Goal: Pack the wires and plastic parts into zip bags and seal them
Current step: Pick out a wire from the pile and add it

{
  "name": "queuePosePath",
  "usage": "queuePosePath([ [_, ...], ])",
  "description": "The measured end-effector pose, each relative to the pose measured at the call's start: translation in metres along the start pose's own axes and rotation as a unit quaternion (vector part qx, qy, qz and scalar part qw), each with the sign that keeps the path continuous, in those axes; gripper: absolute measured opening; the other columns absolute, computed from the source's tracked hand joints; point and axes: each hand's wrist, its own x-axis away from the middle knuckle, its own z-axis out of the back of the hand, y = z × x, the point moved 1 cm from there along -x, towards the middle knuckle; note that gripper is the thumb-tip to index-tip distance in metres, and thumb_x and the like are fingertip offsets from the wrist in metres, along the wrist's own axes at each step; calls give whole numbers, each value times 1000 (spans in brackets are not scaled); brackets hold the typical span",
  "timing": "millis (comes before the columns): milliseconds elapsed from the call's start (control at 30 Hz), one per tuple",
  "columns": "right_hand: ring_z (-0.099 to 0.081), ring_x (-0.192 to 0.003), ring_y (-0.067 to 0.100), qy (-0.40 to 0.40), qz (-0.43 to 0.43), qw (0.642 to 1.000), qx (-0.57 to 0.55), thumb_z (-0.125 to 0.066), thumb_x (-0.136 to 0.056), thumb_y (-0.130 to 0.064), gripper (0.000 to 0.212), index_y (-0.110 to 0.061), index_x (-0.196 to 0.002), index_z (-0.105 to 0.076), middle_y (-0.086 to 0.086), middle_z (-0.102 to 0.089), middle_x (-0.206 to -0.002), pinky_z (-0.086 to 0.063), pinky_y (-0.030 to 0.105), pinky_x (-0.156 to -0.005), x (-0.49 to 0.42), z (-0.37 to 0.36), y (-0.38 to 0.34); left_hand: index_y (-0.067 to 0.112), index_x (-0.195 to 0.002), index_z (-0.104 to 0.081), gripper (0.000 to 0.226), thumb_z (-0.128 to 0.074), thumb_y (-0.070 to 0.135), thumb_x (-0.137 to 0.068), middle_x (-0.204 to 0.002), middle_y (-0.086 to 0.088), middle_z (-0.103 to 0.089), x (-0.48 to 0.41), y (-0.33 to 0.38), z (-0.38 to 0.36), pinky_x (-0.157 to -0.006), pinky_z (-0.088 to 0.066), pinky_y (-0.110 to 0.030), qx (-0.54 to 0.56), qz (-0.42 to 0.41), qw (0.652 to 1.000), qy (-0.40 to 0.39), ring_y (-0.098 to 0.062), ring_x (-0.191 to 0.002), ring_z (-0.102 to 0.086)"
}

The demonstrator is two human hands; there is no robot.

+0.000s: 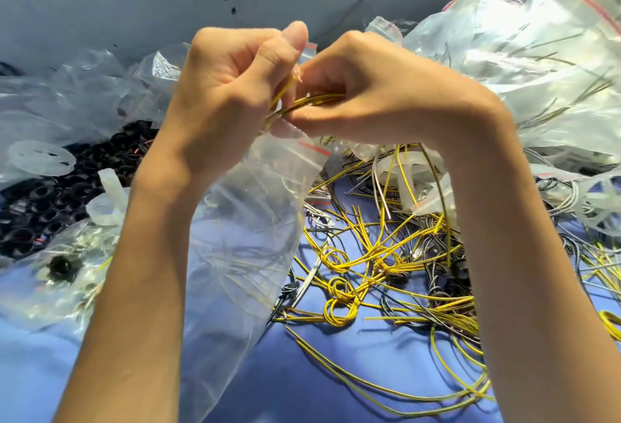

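Note:
Both hands are raised at the centre of the head view. My left hand (232,86) grips the top of a clear zip bag (248,227) with a red strip, which hangs down in front of my left forearm. My right hand (363,96) pinches a bundle of yellow-green wires (309,101) at the bag's mouth, between the two hands. Faint wires and a pale ring shape show through the bag's plastic. A tangle of loose yellow and grey wires (386,274) lies on the blue table (336,372) below my right forearm.
A heap of clear zip bags holding wires (521,53) fills the right back. Translucent plastic rings (40,157) and black parts (40,207) lie at the left. A filled bag with a black part (64,271) rests at the lower left. A grey wall is behind.

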Motion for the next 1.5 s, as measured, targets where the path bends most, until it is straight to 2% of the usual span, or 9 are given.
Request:
queuePosePath([
  [133,-35,-57,13,-40,3,996,-85,-57,-92,-32,31,-5,-79,-66,9,-37,-63,-38,26,-50,4,1,2,3,-54,-35,46,-44,19,-96,-41,13,-40,0,-3,-2,-46,-25,-11,12,-3,1000,1,-1,-41,-32],
  [233,-25,-54,13,-38,6,989,-143,-52,-97,-25,42,16,-90,-55,8,-26,-62,-27,21,-47,5,2,5,7,-53,-38,44,-44,21,-95,-39,14,-39,-1,-4,1,-44,-22,-13,21,6,1000,14,-1,-39,-31],
  [433,-41,-63,0,-51,59,996,-51,-60,-88,-9,17,-11,-95,-76,4,-62,-68,-42,26,-60,1,-2,0,16,-54,-45,42,-45,24,-95,-43,13,-44,-1,-2,6,-47,-26,-13,20,7,999,40,-1,-44,-36],
  [600,-52,-65,8,-77,60,994,55,-60,-77,-6,19,-10,-88,-75,-1,-60,-66,-38,20,-54,-7,-19,-10,16,-53,-39,43,-44,21,-94,-41,13,-39,-1,4,-1,-44,-23,-14,30,-5,999,45,-1,-41,-30],
  [833,-48,-53,-1,-151,43,986,-62,-62,-79,2,26,-11,-100,-69,-25,-56,-60,-37,10,-53,1,-9,1,14,-52,-42,43,-45,22,-94,-41,11,-41,-1,5,-1,-46,-25,-16,37,-2,998,49,-2,-41,-31],
  [1000,-58,-69,8,-195,11,975,-101,-64,-85,0,48,-30,-122,-61,-28,-64,-90,-53,36,-60,12,2,13,11,-52,-43,44,-45,19,-96,-44,-4,-38,-2,3,6,-44,-23,-13,39,-6,996,76,-4,-41,-31],
  [1167,-69,-60,5,-99,-21,990,-101,-58,-92,-7,27,-22,-112,-68,-20,-68,-81,-36,10,-42,9,1,12,14,-53,-44,43,-45,21,-95,-41,6,-40,-3,2,8,-43,-22,-13,58,5,995,83,-4,-41,-31],
  [1333,-60,-45,0,3,-19,999,-46,-66,-85,-33,13,-22,-86,-72,-6,-66,-65,-41,15,-47,1,-1,8,17,-51,-43,43,-46,19,-95,-42,11,-39,-2,5,4,-45,-23,-17,67,1,995,73,-8,-43,-31],
  [1500,-56,-64,1,50,-24,996,-65,-73,-76,-31,18,-21,-92,-71,-3,-69,-91,-49,25,-67,-4,-4,8,18,-51,-43,44,-45,19,-95,-42,12,-41,-2,5,5,-46,-24,-17,65,0,995,70,-8,-44,-32],
])
